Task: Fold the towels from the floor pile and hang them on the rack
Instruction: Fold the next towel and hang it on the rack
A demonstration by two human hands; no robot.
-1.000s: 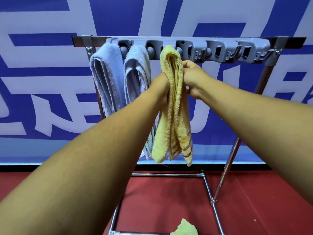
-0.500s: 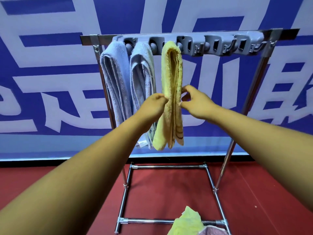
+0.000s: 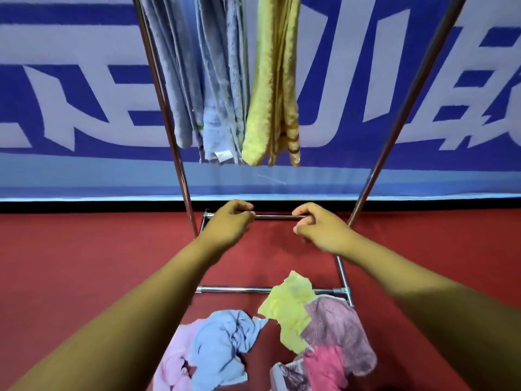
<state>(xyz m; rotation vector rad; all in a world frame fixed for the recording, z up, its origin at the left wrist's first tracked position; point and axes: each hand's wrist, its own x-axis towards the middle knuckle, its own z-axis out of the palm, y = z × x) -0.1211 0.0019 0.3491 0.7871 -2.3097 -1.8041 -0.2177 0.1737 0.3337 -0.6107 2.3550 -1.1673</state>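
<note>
Both hands (image 3: pixel 229 225) dropped off the vertically hanging yellow towel (image 3: pixel 272 88).

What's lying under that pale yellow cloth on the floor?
The pale yellow cloth lies over the rack's front floor bar, hiding part of it, and touches a mauve towel. Which overlaps which there is unclear. Whatever else sits beneath is covered.

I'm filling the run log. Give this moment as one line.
yellow towel: hung on rack | left hand: empty | right hand: empty | floor pile: waiting
</note>
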